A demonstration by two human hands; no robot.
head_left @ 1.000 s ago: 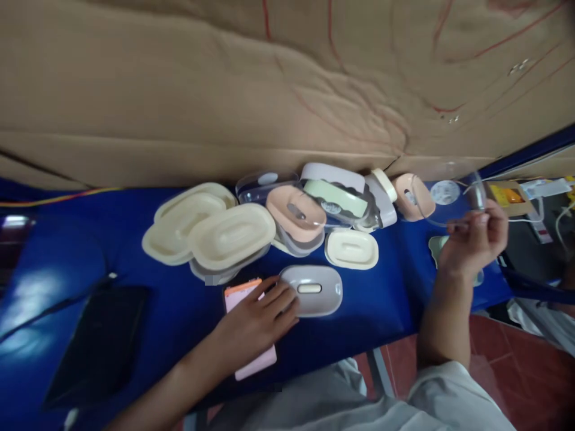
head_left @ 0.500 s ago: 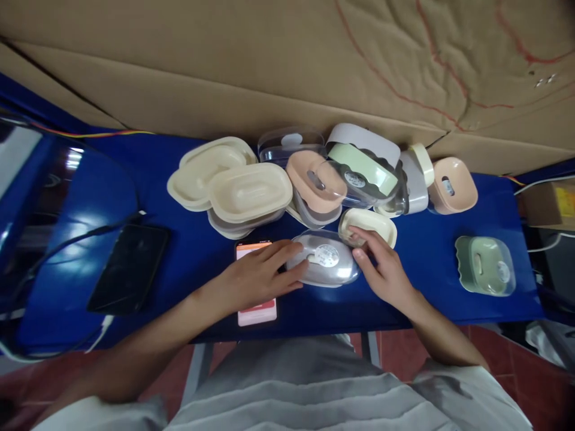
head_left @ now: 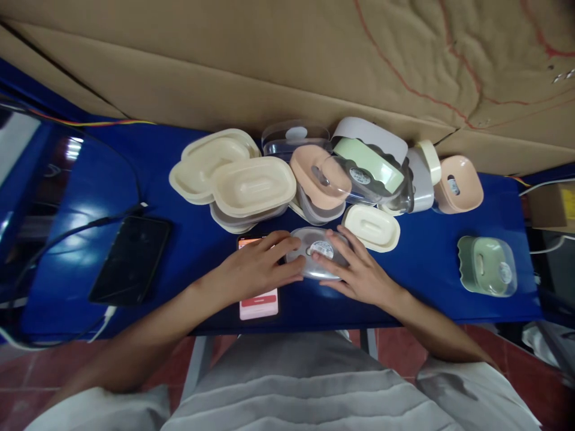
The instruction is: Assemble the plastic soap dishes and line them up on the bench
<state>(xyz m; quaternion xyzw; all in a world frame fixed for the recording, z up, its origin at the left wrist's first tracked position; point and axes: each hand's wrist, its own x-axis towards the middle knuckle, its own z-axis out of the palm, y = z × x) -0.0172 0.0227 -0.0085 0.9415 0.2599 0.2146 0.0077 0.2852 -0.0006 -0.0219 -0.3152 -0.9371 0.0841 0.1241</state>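
On the blue table [head_left: 309, 311] in front of me lies an oval box with a clear plastic lid [head_left: 300, 239], a round printed sticker on its top. My left hand [head_left: 263, 263] rests its spread fingertips on the lid's left end. Fingers apart, my right hand [head_left: 359, 269] lies over the lid's right part and partly hides the sticker. Neither hand wraps round the box. Just behind my right hand sits a small cream tray [head_left: 372, 228]. Beneath my left hand is a phone [head_left: 259, 306] with a lit screen, partly covered.
Cream trays [head_left: 254, 185], a peach box [head_left: 314, 173], a green wavy-edged piece [head_left: 368, 164] and a grey one [head_left: 371, 134] are heaped along the cardboard wall [head_left: 224, 72]. A peach box stands right of them. A green lidded box [head_left: 487, 266] is far right, a black device [head_left: 130, 260] with cables left.
My right hand has moved left from the small cream tray onto the lid, its fingers now spread there. The left hand stays on the lid's left end. The view has shifted slightly.
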